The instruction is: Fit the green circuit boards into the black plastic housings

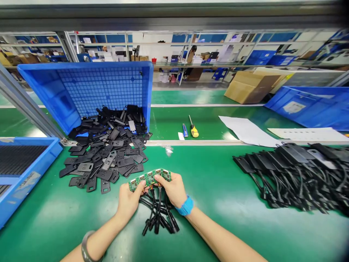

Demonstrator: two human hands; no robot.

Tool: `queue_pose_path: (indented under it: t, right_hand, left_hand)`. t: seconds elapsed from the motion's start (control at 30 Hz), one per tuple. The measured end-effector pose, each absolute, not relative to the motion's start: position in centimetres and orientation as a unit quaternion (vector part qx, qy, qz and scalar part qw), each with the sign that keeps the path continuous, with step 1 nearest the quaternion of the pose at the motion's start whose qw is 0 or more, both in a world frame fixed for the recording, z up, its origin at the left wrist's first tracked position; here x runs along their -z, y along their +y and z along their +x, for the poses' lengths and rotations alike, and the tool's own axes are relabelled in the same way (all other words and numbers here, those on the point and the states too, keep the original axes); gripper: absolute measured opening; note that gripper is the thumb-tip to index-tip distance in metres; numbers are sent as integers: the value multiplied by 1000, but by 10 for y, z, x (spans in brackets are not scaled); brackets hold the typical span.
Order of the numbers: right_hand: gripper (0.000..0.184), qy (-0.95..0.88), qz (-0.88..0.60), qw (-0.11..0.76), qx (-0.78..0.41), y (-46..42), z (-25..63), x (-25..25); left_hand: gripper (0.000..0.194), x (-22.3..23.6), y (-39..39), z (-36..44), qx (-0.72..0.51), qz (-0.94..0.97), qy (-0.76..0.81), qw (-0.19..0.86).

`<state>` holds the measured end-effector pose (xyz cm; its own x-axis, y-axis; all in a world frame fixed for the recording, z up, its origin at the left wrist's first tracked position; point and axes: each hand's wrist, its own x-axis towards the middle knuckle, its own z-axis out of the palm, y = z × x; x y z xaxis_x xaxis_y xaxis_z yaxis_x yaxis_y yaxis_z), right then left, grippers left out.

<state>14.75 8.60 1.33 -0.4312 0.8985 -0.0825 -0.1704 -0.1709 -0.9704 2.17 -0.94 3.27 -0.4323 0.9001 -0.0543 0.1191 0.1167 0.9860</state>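
A strip of green circuit boards (pixel 149 177) is held between my two hands above the green table, bent slightly upward toward its middle. My left hand (pixel 131 198) pinches its left end, thumb on top. My right hand (pixel 172 187) grips the right part, its thumb pressed on the face of the boards. Several black cables with plug ends (pixel 157 214) hang from the strip and lie on the table between my wrists. Beyond my left hand spreads a pile of flat black plastic covers (pixel 109 160) with cutouts. The undersides of my fingers are hidden.
A tipped blue crate (pixel 103 87) spills the covers. Another blue crate (pixel 51 149) stands at left. A utility knife (pixel 185 130) and a yellow screwdriver (pixel 194 131) lie ahead. At right are cabled black housings (pixel 289 163), white paper (pixel 248 129) and a cardboard box (pixel 248 87).
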Motion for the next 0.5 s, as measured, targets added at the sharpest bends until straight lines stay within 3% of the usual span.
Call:
queue_pose_path:
  t: [0.13,0.33,0.5]
  right_hand:
    - [23,-526,-377,432,-628,88,145,-19]
    - [35,-372,-322,305,-815,97,152,-21]
    - [28,-459,-288,340,-769,86,147,-19]
  left_hand:
    - [27,-33,-8,26,-548,417,660,301]
    - [34,-29,3,9,-608,273,578,471]
    - [34,-28,5,6,-592,278,564,504]
